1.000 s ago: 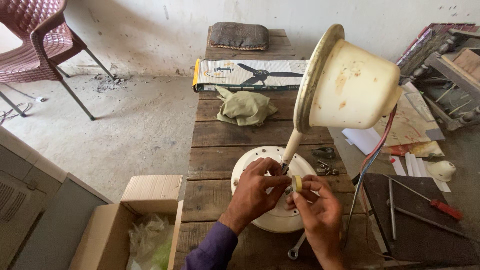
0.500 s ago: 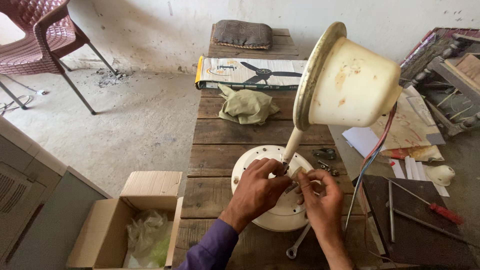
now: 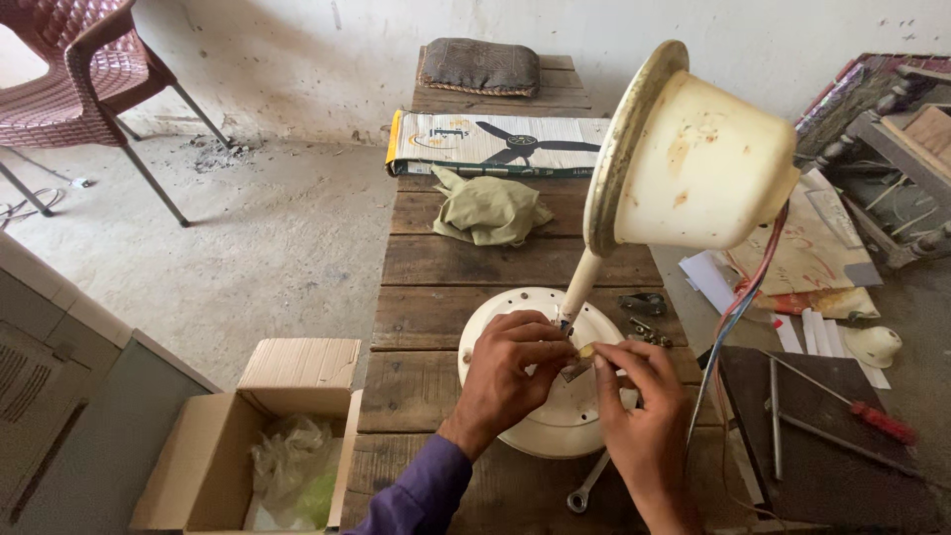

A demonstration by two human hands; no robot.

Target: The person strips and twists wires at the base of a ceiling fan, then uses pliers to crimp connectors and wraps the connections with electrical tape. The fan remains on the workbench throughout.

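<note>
both hands barely shift since earlier. left hand point(image 3: 515, 367) & right hand point(image 3: 634, 396) fingers pinch small brass-colored part point(image 3: 586, 351) at fan motor disc point(image 3: 495, 315) center, rod point(image 3: 578, 287) base, 6 o'clock of canopy point(image 3: 698, 163), steadying it.

On the desk point(image 3: 436, 267) the fan motor housing point(image 3: 555, 416) lies near the front, with the canopy cup point(image 3: 703, 168) raised above it. Behind lie a cloth point(image 3: 490, 208), then a flat box point(image 3: 495, 144), then a cushion point(image 3: 480, 64). A spanner point(image 3: 586, 485) lies before the housing; a cardboard box point(image 3: 248, 436) stands on the floor left.
</note>
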